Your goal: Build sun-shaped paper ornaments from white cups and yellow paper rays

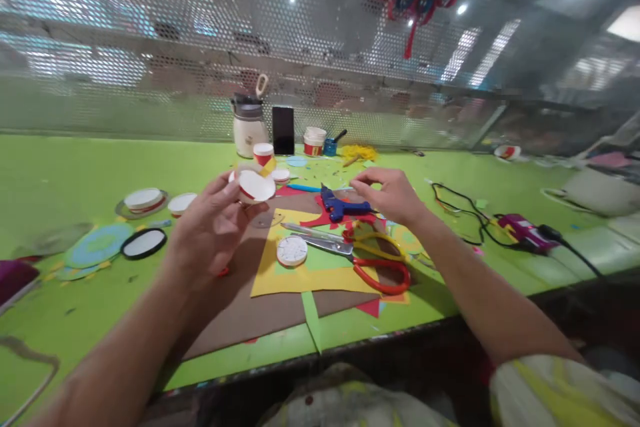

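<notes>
My left hand (pixel 213 227) is raised over the table and closed around a cut-down paper cup (pixel 254 185) with a white round bottom and red rim. My right hand (pixel 393 192) hovers just right of the blue glue gun (pixel 343 207), fingers pinched together; I cannot make out anything between them. Below the hands lie orange-handled scissors (pixel 360 257) and a small white disc (pixel 292 250) on yellow paper (pixel 300 273), which rests on brown cardboard (pixel 260 310).
A green table (pixel 75 167) runs to a perforated metal wall. At the back stand a white jar (pixel 249 127), a black phone (pixel 283 130) and paper cups (pixel 315 141). Paper circles and rings (pixel 144 243) lie left. A cabled pink tool (pixel 523 230) lies right.
</notes>
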`<move>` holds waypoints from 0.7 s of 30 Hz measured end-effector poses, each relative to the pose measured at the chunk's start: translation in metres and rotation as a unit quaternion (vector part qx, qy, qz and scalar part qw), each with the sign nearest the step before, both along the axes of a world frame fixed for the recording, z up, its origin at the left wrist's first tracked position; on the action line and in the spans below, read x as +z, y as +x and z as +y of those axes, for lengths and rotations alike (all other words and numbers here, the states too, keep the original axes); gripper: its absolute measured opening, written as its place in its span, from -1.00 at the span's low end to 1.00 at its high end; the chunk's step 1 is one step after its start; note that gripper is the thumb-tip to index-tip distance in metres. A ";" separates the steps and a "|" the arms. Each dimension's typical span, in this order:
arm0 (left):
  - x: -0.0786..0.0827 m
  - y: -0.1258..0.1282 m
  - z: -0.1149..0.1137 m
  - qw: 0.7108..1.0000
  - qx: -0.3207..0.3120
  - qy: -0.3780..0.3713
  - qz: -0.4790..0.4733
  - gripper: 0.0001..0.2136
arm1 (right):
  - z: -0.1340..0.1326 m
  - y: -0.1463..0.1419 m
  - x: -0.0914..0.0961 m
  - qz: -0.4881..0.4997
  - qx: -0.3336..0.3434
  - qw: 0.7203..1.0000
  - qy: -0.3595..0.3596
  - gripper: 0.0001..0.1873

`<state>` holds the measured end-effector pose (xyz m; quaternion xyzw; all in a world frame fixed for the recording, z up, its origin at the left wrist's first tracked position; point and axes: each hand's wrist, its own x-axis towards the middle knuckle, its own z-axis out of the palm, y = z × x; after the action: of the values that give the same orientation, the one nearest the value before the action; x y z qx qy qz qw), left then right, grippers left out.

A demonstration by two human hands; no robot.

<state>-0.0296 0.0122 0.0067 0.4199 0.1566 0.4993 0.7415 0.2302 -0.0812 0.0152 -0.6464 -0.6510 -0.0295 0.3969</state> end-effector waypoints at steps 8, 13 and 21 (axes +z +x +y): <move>-0.002 0.002 0.007 0.999 0.029 -0.014 0.005 -0.84 | -0.005 0.003 0.002 0.025 0.009 0.999 -0.022 -0.83; -0.003 0.003 0.009 0.999 0.033 -0.018 0.015 -0.76 | -0.015 -0.007 0.003 0.012 0.097 0.990 -0.098 -0.87; -0.004 0.004 0.010 0.999 0.035 -0.019 0.014 -0.78 | -0.024 -0.017 0.009 -0.029 0.158 0.982 -0.101 -0.84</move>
<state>-0.0254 0.0221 0.0026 0.4072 0.1908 0.5161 0.7290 0.2130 -0.1048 0.0239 -0.5714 -0.7556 0.0808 0.3098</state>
